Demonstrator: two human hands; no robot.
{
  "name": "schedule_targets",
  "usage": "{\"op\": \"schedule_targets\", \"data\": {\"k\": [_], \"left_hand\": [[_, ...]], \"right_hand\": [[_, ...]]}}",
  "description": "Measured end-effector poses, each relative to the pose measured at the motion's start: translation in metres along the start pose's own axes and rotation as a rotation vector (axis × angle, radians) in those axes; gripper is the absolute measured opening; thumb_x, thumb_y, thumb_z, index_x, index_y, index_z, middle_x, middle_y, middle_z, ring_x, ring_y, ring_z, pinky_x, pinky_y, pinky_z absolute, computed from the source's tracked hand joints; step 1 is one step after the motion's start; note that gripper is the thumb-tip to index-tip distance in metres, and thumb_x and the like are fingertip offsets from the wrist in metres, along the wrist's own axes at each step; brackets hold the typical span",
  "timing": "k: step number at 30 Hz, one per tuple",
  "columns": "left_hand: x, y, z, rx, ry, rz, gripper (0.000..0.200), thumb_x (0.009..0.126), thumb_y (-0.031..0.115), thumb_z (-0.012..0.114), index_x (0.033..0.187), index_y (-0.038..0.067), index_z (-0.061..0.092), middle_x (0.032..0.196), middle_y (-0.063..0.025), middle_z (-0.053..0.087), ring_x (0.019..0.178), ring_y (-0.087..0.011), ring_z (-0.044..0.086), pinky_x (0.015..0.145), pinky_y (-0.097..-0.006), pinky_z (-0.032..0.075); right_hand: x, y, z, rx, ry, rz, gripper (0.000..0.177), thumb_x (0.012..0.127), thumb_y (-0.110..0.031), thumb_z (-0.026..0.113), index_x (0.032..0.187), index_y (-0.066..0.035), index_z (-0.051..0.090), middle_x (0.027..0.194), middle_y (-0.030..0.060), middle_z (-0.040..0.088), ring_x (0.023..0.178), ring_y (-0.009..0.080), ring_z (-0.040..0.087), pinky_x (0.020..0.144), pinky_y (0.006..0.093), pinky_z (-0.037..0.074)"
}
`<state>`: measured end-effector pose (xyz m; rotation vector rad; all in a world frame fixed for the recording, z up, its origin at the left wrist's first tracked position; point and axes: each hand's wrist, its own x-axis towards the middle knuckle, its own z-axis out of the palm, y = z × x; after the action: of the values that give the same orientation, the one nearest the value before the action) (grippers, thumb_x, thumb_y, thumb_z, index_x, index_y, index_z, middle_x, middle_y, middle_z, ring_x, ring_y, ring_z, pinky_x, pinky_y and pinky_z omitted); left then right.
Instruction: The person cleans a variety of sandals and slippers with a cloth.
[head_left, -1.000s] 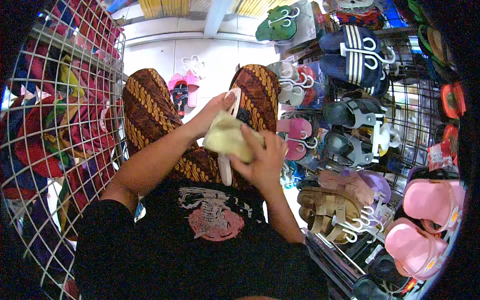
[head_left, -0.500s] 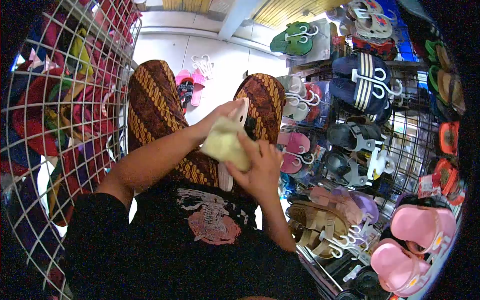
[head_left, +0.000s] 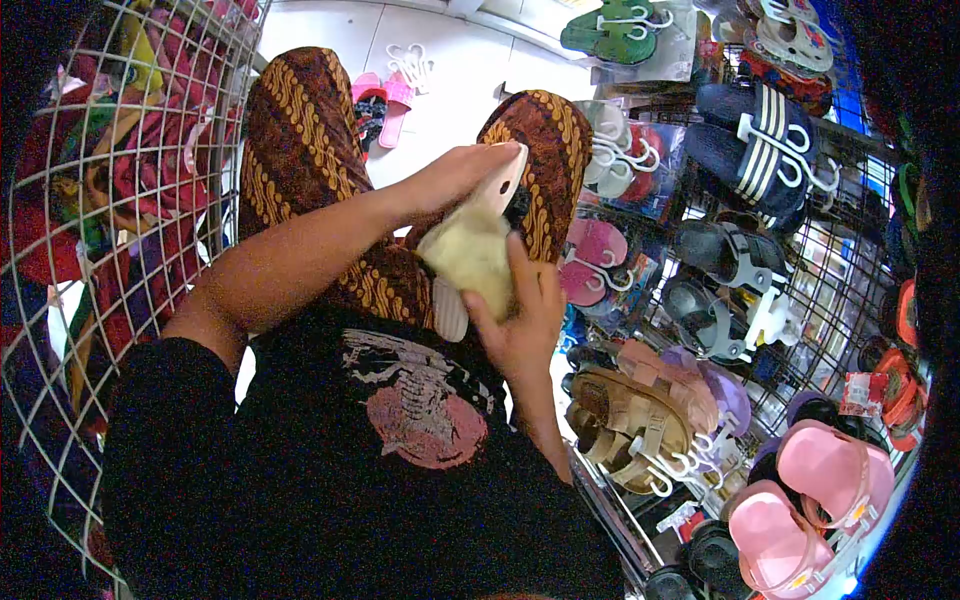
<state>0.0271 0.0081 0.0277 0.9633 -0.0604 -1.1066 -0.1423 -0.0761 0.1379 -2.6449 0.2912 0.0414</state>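
A pale sandal with a dark hole near its tip lies slantwise above my lap. My left hand is closed around its upper end. With my right hand I grip a pale yellow cloth, which lies against the middle of the sandal and hides that part. The cloth is slightly blurred. Below it, the sandal's other end shows near my shirt. My knees, in brown patterned trousers, are on either side.
A wire basket of colourful fabric items stands at the left. On the right, a wire rack holds hung footwear, including navy striped slides, brown sandals and pink clogs. Pink sandals lie on the tiled floor ahead.
The camera view has tilted, so the surroundings sit higher. Both hands still hold the sandal and cloth; the cloth has shifted slightly along the sandal, and my left hand is turned more over its end.
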Motion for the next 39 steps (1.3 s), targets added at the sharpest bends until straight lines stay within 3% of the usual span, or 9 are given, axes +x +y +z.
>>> {"op": "schedule_targets", "data": {"k": [2, 5, 10, 13, 15, 16, 24, 28, 39], "left_hand": [[0.011, -0.018, -0.011, -0.079, 0.0, -0.072, 0.048, 0.098, 0.051, 0.051, 0.106, 0.006, 0.065, 0.086, -0.0006, 0.064, 0.071, -0.0085, 0.057, 0.064, -0.0261, 0.049], [-0.003, 0.008, 0.001, -0.091, 0.134, -0.142, 0.044, 0.098, 0.047, 0.052, 0.108, 0.006, 0.066, 0.088, -0.0021, 0.066, 0.071, -0.0111, 0.06, 0.066, -0.0286, 0.05], [-0.016, 0.026, 0.011, -0.137, 0.136, -0.087, 0.041, 0.098, 0.042, 0.054, 0.113, 0.005, 0.064, 0.09, -0.0039, 0.067, 0.076, -0.015, 0.066, 0.071, -0.0308, 0.053], [-0.003, 0.011, -0.001, -0.174, 0.077, -0.059, 0.044, 0.098, 0.042, 0.052, 0.125, 0.007, 0.056, 0.105, -0.0051, 0.063, 0.093, -0.0146, 0.062, 0.086, -0.0295, 0.049], [-0.006, 0.009, -0.002, -0.028, 0.065, 0.133, 0.055, 0.097, 0.043, 0.05, 0.139, 0.008, 0.045, 0.125, -0.0089, 0.057, 0.112, -0.0156, 0.056, 0.1, -0.0297, 0.041], [-0.008, 0.012, -0.002, -0.022, 0.035, 0.171, 0.045, 0.099, 0.043, 0.05, 0.126, 0.008, 0.056, 0.11, -0.0041, 0.059, 0.101, -0.0126, 0.056, 0.092, -0.0279, 0.044], [-0.014, 0.029, 0.003, 0.368, 0.125, 0.098, 0.045, 0.098, 0.038, 0.054, 0.122, 0.0, 0.058, 0.108, -0.0067, 0.062, 0.1, -0.0126, 0.057, 0.09, -0.0268, 0.043], [-0.001, 0.006, -0.007, 0.456, 0.173, 0.384, 0.037, 0.098, 0.027, 0.052, 0.123, 0.0, 0.057, 0.104, -0.0068, 0.062, 0.1, -0.0128, 0.055, 0.089, -0.0257, 0.041], [0.0, -0.023, 0.031, 0.218, 0.382, 0.531, 0.017, 0.095, 0.015, 0.046, 0.108, 0.003, 0.048, 0.091, -0.0054, 0.046, 0.087, -0.0128, 0.044, 0.083, -0.0255, 0.038]], "right_hand": [[0.004, -0.005, -0.002, 0.056, 0.0, 0.023, 0.076, 0.072, -0.032, 0.082, 0.138, -0.01, 0.053, 0.094, 0.0124, 0.055, 0.088, 0.0314, 0.055, 0.08, 0.0415, 0.044], [0.0, -0.007, -0.026, 0.092, -0.404, 0.03, 0.076, 0.072, -0.031, 0.083, 0.138, -0.009, 0.053, 0.094, 0.0132, 0.056, 0.088, 0.0325, 0.056, 0.08, 0.0418, 0.046], [-0.01, 0.016, -0.056, 0.493, -0.784, 0.034, 0.075, 0.072, -0.03, 0.084, 0.136, -0.005, 0.053, 0.131, 0.0203, 0.06, 0.116, 0.0333, 0.061, 0.1, 0.0398, 0.046], [-0.013, 0.018, -0.055, 0.523, -0.856, 0.105, 0.08, 0.07, -0.029, 0.086, 0.137, -0.004, 0.05, 0.128, 0.0199, 0.061, 0.115, 0.0327, 0.061, 0.099, 0.0403, 0.046], [-0.016, 0.019, -0.05, 0.496, -0.853, 0.069, 0.083, 0.067, -0.029, 0.087, 0.137, -0.004, 0.049, 0.129, 0.0195, 0.06, 0.116, 0.0325, 0.06, 0.1, 0.0404, 0.046], [-0.018, 0.019, -0.048, 0.484, -0.853, 0.053, 0.085, 0.066, -0.029, 0.088, 0.137, -0.004, 0.048, 0.129, 0.0193, 0.059, 0.116, 0.0324, 0.06, 0.1, 0.0404, 0.045], [-0.016, 0.018, -0.048, 0.413, -0.818, -0.035, 0.087, 0.065, -0.034, 0.088, 0.136, -0.003, 0.047, 0.124, 0.0168, 0.055, 0.117, 0.0319, 0.056, 0.1, 0.0392, 0.043], [-0.016, 0.018, -0.046, 0.425, -0.793, -0.056, 0.087, 0.067, -0.037, 0.087, 0.136, -0.003, 0.047, 0.119, 0.0148, 0.053, 0.114, 0.0317, 0.055, 0.098, 0.0388, 0.043], [-0.032, 0.045, -0.037, 0.607, -0.758, -0.042, 0.097, 0.064, -0.041, 0.088, 0.142, -0.006, 0.043, 0.133, 0.0127, 0.052, 0.123, 0.0289, 0.052, 0.104, 0.0402, 0.039]]}}
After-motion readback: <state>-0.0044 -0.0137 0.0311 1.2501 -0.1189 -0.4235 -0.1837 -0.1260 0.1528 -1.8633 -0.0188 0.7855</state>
